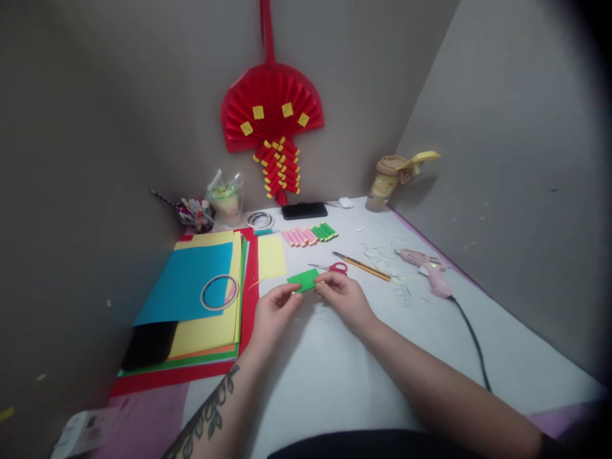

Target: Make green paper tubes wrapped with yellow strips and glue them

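Note:
A small green paper rectangle (304, 278) sits between my two hands, just above the white table (335, 357). My left hand (273, 312) pinches its near left edge with curled fingers. My right hand (343, 298) pinches the near right edge. Both hands are closed on the paper. A thin yellowish strip seems to run along the edge they hold. Beyond the paper lie red-handled scissors (335, 267) and a pencil (363, 266).
A stack of coloured paper sheets (201, 299) with a tape ring (219, 292) lies at the left. Rolled pink and green paper tubes (310, 234), a phone (305, 210) and a cup (382, 183) stand further back. A pink glue gun (425, 268) with cord lies right. A red paper fan (272, 121) hangs on the wall.

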`<act>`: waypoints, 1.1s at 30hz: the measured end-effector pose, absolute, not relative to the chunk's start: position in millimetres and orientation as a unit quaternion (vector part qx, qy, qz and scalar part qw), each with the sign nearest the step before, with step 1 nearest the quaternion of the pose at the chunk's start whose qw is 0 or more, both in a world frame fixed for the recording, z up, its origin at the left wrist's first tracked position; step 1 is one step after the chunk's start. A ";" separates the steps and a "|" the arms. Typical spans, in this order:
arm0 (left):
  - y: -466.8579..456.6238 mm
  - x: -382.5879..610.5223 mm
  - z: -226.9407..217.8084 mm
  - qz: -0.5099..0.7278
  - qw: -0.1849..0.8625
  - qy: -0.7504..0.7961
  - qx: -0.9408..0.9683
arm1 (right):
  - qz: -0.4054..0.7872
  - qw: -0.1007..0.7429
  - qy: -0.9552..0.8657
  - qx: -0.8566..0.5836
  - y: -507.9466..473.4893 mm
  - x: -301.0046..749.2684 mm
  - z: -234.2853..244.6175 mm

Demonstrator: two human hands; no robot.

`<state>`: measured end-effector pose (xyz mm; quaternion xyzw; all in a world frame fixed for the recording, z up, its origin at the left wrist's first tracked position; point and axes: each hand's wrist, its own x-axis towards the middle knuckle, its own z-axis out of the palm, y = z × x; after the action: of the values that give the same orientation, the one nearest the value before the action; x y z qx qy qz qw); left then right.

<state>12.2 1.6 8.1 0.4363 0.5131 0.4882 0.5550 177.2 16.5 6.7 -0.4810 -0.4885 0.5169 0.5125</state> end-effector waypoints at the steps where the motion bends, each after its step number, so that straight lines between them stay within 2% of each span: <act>1: 1.8 12.1 7.5 0.485 0.543 0.526 0.440 | 0.517 0.515 -0.485 -0.482 16.0 177.2 7.6; 19: 2.4 13.3 -0.8 0.487 0.549 0.527 0.430 | 0.516 0.546 -0.459 -0.474 14.2 176.0 9.1; 26: 2.0 18.4 -5.7 0.519 0.624 0.479 0.334 | 0.510 0.579 -0.448 -0.451 14.2 173.1 9.5; 33: 0.5 19.1 -3.5 0.517 0.636 0.467 0.333 | 0.530 0.552 -0.445 -0.465 17.0 176.3 7.7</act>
<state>19.1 0.5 -3.5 0.3325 0.4671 0.5166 0.6360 176.3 17.0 7.7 -0.4649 -0.4455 0.5295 0.5523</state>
